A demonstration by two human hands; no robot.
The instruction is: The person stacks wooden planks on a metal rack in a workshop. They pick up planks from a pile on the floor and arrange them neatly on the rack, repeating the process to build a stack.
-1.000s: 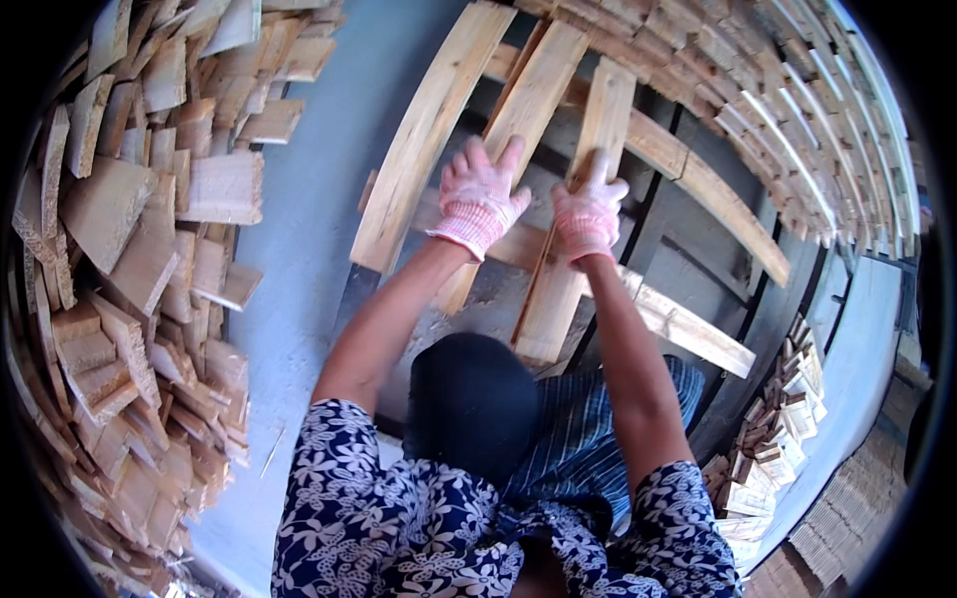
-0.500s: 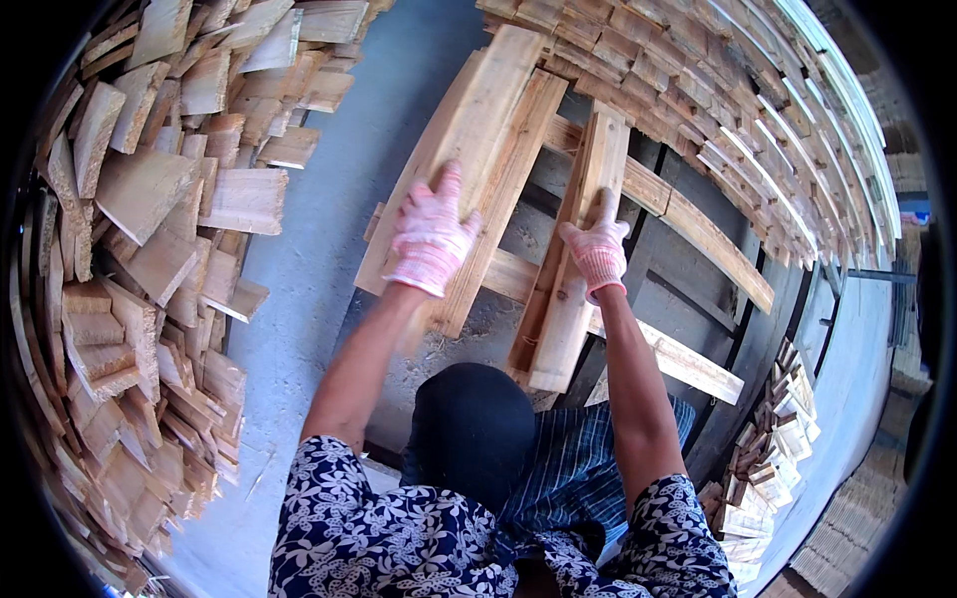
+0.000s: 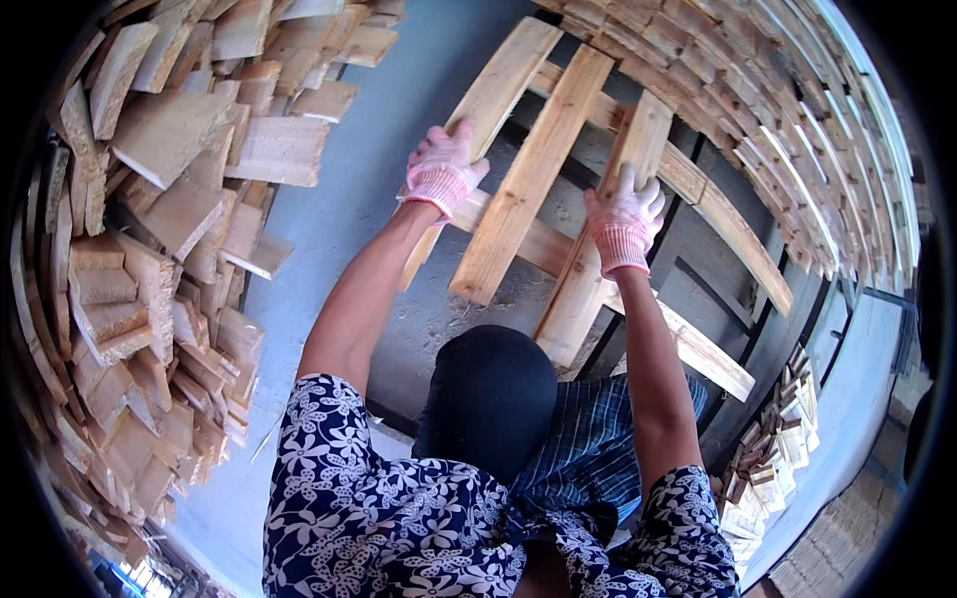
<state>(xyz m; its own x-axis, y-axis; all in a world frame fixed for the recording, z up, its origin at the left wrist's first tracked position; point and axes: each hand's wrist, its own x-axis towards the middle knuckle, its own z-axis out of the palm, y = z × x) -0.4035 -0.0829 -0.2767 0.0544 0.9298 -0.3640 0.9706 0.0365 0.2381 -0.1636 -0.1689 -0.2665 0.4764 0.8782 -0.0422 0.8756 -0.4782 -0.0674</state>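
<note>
My left hand (image 3: 444,171), in a pink and white knit glove, grips the left plank (image 3: 510,75) across its width near the lower half. In a matching glove, my right hand (image 3: 626,221) straddles the right plank (image 3: 643,135), thumb on one side and fingers over the other. Between them a middle plank (image 3: 533,174) lies untouched. All three rest slanting across two rows of crosswise boards, the far crosspiece (image 3: 733,224) and the nearer crosspiece (image 3: 543,246). My palms hide parts of both held planks.
A tall stack of short boards (image 3: 189,224) rises on the left, with ends jutting out. More stacked boards (image 3: 698,70) fill the far right. A smaller pile of wood pieces (image 3: 773,458) stands at lower right. Dark metal bars (image 3: 713,289) run under the planks. A dark rounded pad or knee (image 3: 488,419) is close in front.
The left plank has shifted left, away from the middle one, with my left hand on it. My right hand stays on the right plank, which now lies flatter. The view has shifted slightly.
</note>
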